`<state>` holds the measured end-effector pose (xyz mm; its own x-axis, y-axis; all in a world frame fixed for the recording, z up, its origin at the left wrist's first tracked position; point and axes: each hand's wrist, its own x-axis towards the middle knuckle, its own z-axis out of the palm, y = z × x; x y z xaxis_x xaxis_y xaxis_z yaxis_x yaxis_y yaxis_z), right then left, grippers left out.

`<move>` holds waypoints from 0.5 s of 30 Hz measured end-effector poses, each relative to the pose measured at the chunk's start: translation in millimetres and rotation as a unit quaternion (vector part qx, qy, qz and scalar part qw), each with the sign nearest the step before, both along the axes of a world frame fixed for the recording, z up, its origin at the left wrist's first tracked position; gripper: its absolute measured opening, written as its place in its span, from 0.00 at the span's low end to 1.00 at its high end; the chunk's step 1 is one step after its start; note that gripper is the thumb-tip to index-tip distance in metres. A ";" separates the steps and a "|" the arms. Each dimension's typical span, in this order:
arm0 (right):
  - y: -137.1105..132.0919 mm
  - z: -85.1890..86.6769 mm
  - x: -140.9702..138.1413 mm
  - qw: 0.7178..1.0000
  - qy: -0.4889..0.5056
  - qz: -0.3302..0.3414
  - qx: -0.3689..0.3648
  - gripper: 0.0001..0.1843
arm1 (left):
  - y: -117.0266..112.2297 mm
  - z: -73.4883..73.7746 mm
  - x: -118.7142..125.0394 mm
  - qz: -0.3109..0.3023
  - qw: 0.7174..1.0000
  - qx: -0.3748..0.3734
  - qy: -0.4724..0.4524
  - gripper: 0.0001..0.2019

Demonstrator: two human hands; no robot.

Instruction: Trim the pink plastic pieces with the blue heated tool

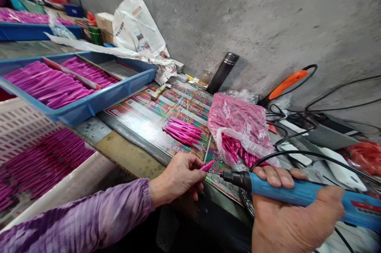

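A pink pen part (206, 166) was pinched in the left hand (178, 177) — met by a blue power tool (297, 194) gripped in the right hand (293, 215), near a bag of pink parts (238, 122).

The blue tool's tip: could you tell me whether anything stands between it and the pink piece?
Nothing visible: the right hand's blue-handled electric tool aims its thin bit straight at the small pink plastic piece in the left hand.

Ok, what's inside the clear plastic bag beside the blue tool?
The plastic bag is full of pink pieces, some showing at its open mouth. Crinkled film blurs those deeper in; its bottom is hidden.
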<state>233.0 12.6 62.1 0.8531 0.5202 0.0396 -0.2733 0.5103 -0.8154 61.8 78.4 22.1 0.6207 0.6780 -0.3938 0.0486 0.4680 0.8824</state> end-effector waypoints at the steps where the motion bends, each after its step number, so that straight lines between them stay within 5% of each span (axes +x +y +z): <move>1: 0.0 -0.6 0.6 1.000 0.001 0.005 0.003 0.21 | 0.0 -0.8 0.1 0.001 1.000 0.003 -0.003 0.01; 15: 3.7 -13.2 10.7 0.997 -0.018 0.047 0.052 0.25 | 1.9 -7.8 0.2 0.006 0.996 -0.056 -0.066 0.10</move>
<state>243.6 16.3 48.9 0.7976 0.5896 0.1273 -0.2950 0.5654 -0.7703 61.9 80.3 14.3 0.6648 0.6419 -0.3821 -0.0712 0.5636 0.8230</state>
